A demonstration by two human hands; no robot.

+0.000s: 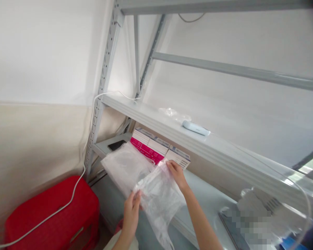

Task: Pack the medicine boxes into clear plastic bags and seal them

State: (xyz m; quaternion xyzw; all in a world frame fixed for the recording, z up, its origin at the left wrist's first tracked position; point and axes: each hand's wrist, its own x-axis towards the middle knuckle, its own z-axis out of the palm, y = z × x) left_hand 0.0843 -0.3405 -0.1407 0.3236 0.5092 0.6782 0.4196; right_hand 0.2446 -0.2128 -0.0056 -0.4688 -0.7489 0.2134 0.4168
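A thin, clear plastic bag (160, 194) hangs between my two hands over the front edge of the lower shelf. My left hand (132, 203) pinches its left edge, and my right hand (175, 170) grips the upper right corner. Left of it, a flat stack of similar plastic bags (125, 163) lies on the shelf, partly covered by the held one. Just behind stand several white boxes with magenta and blue bands (156, 147) in a row; my right hand is in front of the right-hand boxes.
A dark phone (116, 145) lies at the shelf's left end. On the shelf above rest a pale blue handheld device (195, 128) and crumpled clear plastic (172, 113). A red plastic stool (54, 211) stands at left, crossed by a white cable (74, 191). Plastic-wrapped items (261, 208) sit lower right.
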